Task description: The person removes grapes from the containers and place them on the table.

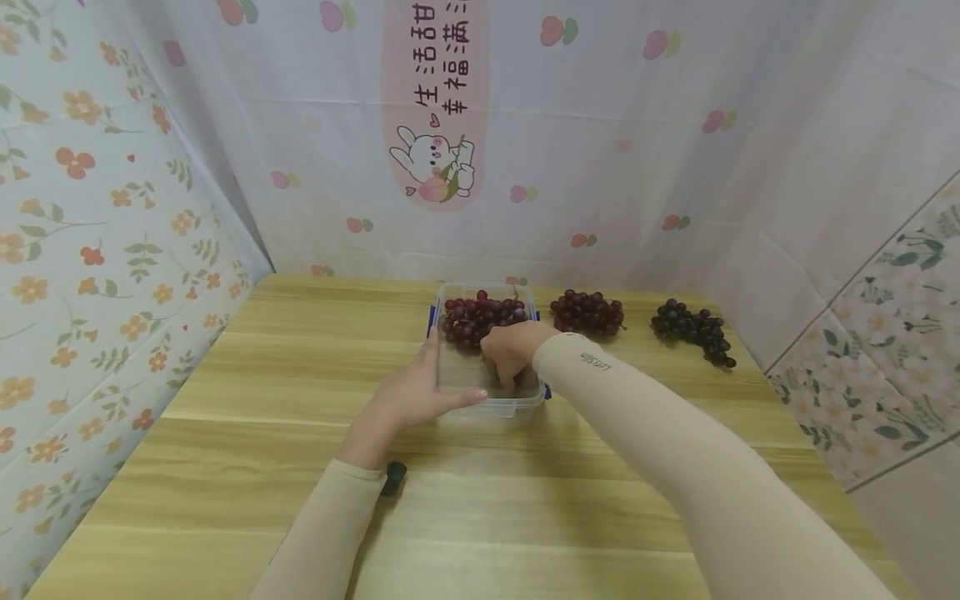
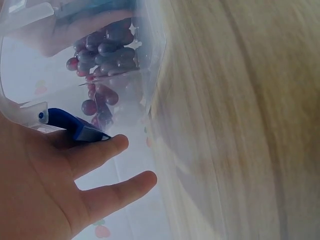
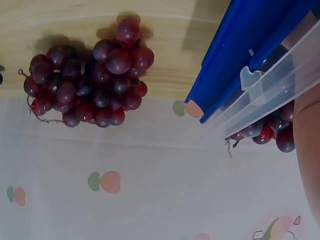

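A clear plastic container [image 1: 495, 408] with blue side latches [image 2: 75, 127] stands near the back of the table. Dark red grapes [image 1: 472, 317] lie in its far part and show through the wall in the left wrist view. My left hand [image 1: 408, 396] braces its near left corner, thumb along the front rim, the other fingers straight by the left wall and latch. My right hand [image 1: 517, 346] reaches down inside, close in front of the grapes, fingers bent downward. Its fingertips are hidden, and I cannot tell whether they pinch anything.
Right of the container lies another red grape bunch [image 1: 587, 312], seen close in the right wrist view. Farther right is a blackish grape bunch [image 1: 693, 329]. A printed curtain [image 1: 600, 167] hangs behind the wooden table [image 1: 285, 375].
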`<state>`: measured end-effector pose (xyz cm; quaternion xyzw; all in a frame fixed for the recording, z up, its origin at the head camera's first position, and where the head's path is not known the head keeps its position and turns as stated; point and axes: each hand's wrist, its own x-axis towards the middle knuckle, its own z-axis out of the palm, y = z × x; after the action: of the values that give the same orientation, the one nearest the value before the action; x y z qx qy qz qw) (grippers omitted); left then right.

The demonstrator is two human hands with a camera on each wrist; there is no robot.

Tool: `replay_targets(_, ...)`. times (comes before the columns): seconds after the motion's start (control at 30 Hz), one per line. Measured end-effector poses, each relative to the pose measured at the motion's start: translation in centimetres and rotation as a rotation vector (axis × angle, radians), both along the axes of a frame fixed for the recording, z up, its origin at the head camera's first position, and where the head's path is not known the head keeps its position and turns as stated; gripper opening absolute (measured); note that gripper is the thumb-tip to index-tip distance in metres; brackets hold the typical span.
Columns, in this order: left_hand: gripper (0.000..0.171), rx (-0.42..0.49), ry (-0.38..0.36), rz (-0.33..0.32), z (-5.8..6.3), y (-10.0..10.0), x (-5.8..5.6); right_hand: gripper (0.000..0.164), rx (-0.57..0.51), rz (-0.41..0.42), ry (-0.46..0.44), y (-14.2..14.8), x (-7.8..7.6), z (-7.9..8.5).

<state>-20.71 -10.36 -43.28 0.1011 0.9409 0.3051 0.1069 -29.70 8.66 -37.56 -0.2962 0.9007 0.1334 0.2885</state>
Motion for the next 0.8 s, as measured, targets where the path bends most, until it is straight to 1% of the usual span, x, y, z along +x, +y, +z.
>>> replay_targets(0.13, 0.144, 0.008, -0.007, 0.009, -0.1, 0.1, 0.0, 0.023, -0.050, -0.021, -0.021, 0.5, -0.2, 0.1)
replay_targets(0.2, 0.146, 0.006, -0.016, 0.006, -0.1, 0.1, 0.1, 0.025, -0.103, -0.042, -0.046, 0.9, -0.3, 0.4)
replay_targets(0.3, 0.147, 0.002, -0.020, 0.002, -0.2, 0.3, 0.1, 0.030, -0.203, -0.075, -0.083, 1.6, -0.3, 1.3)
replay_targets(0.4, 0.145, 0.000, -0.007, 0.003, -0.1, 0.3, 0.1, 0.034, -0.326, -0.124, -0.129, 2.2, -0.5, 2.1)
replay_targets(0.43, 0.144, 0.000, -0.004, 0.005, -0.1, 0.3, 0.1, 0.035, -0.360, -0.128, -0.136, 2.3, -0.6, 2.4)
replay_targets(0.53, 0.145, -0.002, -0.008, 0.006, 0.0, 0.2, 0.0, 0.037, -0.477, -0.187, -0.186, 2.5, -0.6, 3.2)
replay_targets(0.63, 0.147, -0.008, -0.011, 0.001, 0.0, 0.0, 0.0, 0.038, -0.567, -0.238, -0.190, 2.5, -0.4, 4.1)
replay_targets(0.8, 0.148, -0.002, -0.011, 0.003, 0.1, -0.1, 0.1, 0.033, -0.662, -0.326, -0.140, 2.1, 0.0, 5.8)
